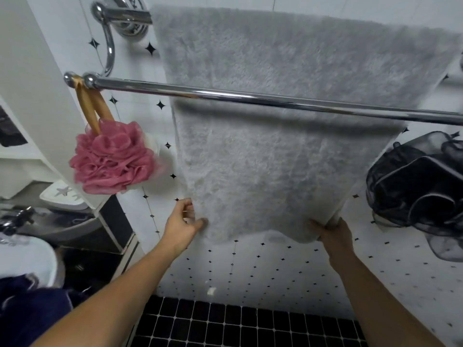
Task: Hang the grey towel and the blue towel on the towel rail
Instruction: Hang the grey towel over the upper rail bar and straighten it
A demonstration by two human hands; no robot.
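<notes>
Item: grey towel (275, 159). I see it draped from the upper chrome bar at the wall, falling behind the lower front towel rail (250, 97), its bottom hem hanging just above the white diamond-patterned tile.

Item: left hand (181, 225). Fingers curled loosely at the towel's lower left edge, thumb touching the pile; whether they pinch the cloth or only brush it I cannot tell.

Item: right hand (334, 234). Fingers pressed onto the lower right corner, pinching it, thumb in front and the rest tucked behind.

Item: blue towel (32, 304). Dark heap at my lower left, well apart from the rail, untouched.

Item: pink bath pouf (112, 159). Hangs by a tan ribbon from the rail's left end, just beside the grey towel's edge.

Item: black mesh bag (421, 181). Hangs at the right, near the towel's other edge.

Step in hand, as I judge it: squaring and smoothing the grey towel.

Next move, as I judge it: let go of both corners, turn left for the blue towel, spread it and lay it over the free front rail between pouf and bag.
</notes>
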